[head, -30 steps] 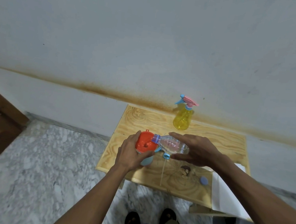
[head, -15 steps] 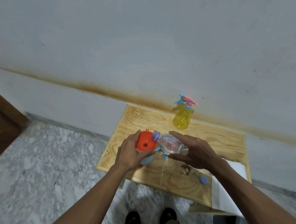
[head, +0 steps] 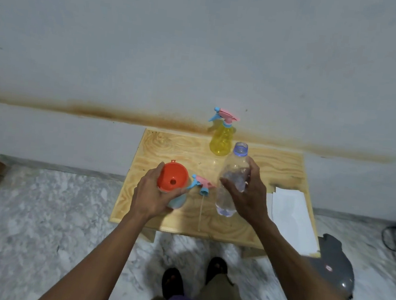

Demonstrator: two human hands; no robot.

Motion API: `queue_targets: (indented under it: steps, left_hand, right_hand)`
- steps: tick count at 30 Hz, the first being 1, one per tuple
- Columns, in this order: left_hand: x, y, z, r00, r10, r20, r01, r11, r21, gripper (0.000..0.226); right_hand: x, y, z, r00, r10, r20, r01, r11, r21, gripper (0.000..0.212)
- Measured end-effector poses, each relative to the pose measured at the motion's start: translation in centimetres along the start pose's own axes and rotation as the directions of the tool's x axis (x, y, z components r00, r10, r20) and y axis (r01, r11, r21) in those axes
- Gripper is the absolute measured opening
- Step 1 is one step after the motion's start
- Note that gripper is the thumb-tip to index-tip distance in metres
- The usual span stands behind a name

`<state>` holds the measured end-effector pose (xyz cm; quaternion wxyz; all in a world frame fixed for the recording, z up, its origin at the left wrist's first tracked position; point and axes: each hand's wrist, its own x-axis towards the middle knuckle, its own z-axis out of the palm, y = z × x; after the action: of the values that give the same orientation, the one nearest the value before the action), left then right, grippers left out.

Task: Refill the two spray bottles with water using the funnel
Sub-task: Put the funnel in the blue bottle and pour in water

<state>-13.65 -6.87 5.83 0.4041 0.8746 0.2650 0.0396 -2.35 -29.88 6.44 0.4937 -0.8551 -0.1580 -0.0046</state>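
Orange funnel point(head: 173, 177) seated in mouth of light-blue spray bottle point(head: 177, 201), its pink/blue trigger head point(head: 201, 185) off, lying just beside on the table. Yellow spray bottle point(head: 221, 140) upright at back, head on. Clear water bottle point(head: 232, 181) uncapped, near-upright.

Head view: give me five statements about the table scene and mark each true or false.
1. The right hand holds the clear water bottle upright. True.
2. The orange funnel sits in the yellow spray bottle. False: it sits on the blue bottle gripped by the left hand.
3. The yellow spray bottle has its sprayer head on. True.
4. A detached sprayer head lies on the wooden table. True.
5. The water bottle's cap is on. False: its neck is open.
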Motion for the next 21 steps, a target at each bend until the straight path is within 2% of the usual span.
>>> queue_targets:
  steps: [3,8,21]
  left_hand:
    - [0.1,-0.3,0.0,1.0,0.01,-0.009,-0.01,1.0,0.004,0.11]
    - [0.2,-0.5,0.0,1.0,0.003,0.001,-0.003,1.0,0.011,0.108]
    - [0.1,-0.2,-0.3,1.0,0.01,0.015,-0.01,1.0,0.021,0.117]
  right_hand:
    - [-0.6,1.7,-0.1,0.995,0.061,-0.075,-0.06,0.998,0.012,0.085]
    - [-0.9,3.7,-0.5,0.974,0.2,-0.111,-0.191,0.978,0.081,0.082]
    - [-0.4,6.5,-1.0,0.942,0.278,-0.19,-0.271,0.961,0.059,0.08]
